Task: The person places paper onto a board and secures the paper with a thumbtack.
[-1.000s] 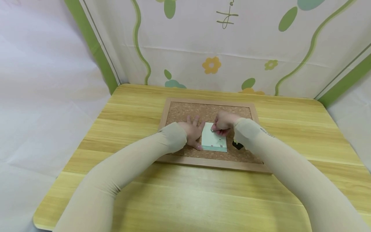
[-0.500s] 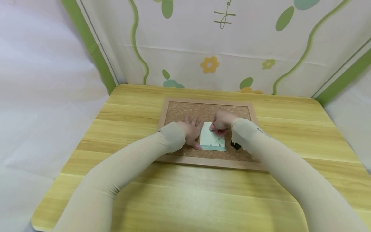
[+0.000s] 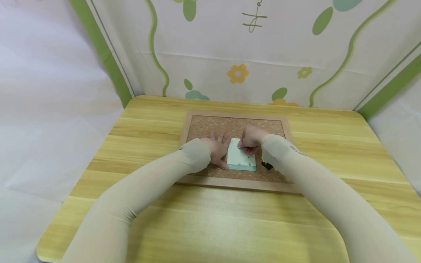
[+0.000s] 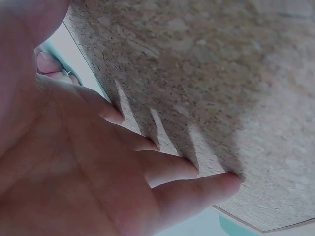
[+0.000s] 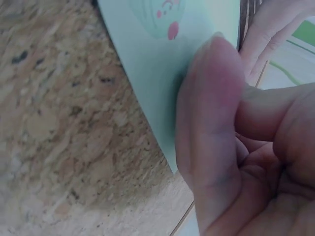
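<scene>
A pale green card (image 3: 237, 159) with a darker green strip along its near edge lies on the wood-framed cork board (image 3: 210, 124). My left hand (image 3: 217, 149) rests with spread fingers on the cork, thumb and index finger at the card's left edge; the left wrist view shows its fingertips (image 4: 231, 182) touching the board. Over the upper part of the card, my right hand (image 3: 252, 139) pinches a small shiny pin (image 3: 239, 147), mostly hidden by the fingers. In the right wrist view, curled fingers (image 5: 211, 98) sit against the card (image 5: 142, 73), which bears a pink-and-green drawing.
The board lies on a yellow wooden table (image 3: 210, 223). A small black object (image 3: 267, 165) shows beneath the right sleeve, partly hidden. Behind the table's far edge hangs a white cloth (image 3: 204, 69) printed with flowers and leaves.
The view has shifted slightly, moving the whole scene a little left. Both hands keep their places on the board and card, with the right hand still pinching the small pin.
</scene>
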A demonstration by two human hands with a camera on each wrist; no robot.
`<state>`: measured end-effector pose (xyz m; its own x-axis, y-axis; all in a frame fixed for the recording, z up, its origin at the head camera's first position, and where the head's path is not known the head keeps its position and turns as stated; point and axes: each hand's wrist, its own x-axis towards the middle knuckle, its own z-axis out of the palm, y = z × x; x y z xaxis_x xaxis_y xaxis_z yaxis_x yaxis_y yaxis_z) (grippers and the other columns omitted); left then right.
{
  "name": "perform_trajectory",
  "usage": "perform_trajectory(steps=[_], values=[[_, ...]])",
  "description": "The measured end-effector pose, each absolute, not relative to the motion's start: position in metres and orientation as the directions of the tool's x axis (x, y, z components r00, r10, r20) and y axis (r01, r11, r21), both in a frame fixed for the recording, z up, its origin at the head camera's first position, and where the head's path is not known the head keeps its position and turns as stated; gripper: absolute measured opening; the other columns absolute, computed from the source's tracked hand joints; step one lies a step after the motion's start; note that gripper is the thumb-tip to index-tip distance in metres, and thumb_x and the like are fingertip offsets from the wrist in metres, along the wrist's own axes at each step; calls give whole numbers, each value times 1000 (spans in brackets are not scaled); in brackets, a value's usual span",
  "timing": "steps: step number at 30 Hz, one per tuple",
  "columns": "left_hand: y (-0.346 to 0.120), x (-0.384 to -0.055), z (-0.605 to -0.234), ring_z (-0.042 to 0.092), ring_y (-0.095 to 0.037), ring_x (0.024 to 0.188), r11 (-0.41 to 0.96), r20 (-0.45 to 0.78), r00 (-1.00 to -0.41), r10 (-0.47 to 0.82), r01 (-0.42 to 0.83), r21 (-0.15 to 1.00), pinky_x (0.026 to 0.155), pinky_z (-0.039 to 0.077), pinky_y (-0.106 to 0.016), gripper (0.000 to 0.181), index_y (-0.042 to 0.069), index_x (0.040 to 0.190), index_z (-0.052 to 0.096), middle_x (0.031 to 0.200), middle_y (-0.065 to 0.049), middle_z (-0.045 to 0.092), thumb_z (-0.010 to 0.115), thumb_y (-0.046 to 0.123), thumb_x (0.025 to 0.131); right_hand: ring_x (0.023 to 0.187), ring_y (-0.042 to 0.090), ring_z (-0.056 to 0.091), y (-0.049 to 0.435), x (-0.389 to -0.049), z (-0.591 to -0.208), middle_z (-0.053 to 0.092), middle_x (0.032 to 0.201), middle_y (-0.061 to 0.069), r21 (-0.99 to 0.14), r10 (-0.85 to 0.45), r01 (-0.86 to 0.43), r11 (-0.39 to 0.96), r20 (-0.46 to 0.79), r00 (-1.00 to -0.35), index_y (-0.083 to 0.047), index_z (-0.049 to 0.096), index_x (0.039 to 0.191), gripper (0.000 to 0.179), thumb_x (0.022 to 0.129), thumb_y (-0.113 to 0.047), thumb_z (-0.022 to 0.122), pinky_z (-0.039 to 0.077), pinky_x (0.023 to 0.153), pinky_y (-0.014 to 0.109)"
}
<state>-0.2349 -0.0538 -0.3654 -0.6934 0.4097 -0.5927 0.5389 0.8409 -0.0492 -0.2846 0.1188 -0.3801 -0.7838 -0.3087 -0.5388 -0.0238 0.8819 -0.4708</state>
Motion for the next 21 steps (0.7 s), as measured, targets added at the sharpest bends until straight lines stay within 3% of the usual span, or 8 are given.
perform_trajectory(steps=[9,21], values=[[-54,-235,-365,0,-53,144,833,-594,-686,420,551,-48,109,28,-61,112,11,159,-7,162,-22,-12,52,70,86,58,16,66,131,-288,-383,65,71,11,-608,-366,90,789,-582,-726,3,65,90,14,99,-5,58,58,62,31],[-54,-235,-368,2,-53,144,833,-585,-696,415,550,-64,107,31,-61,112,11,159,-6,162,-22,-12,52,71,85,60,16,67,132,-290,-382,66,73,10,-602,-377,78,794,-590,-714,4,63,93,14,101,-5,57,58,64,31]])
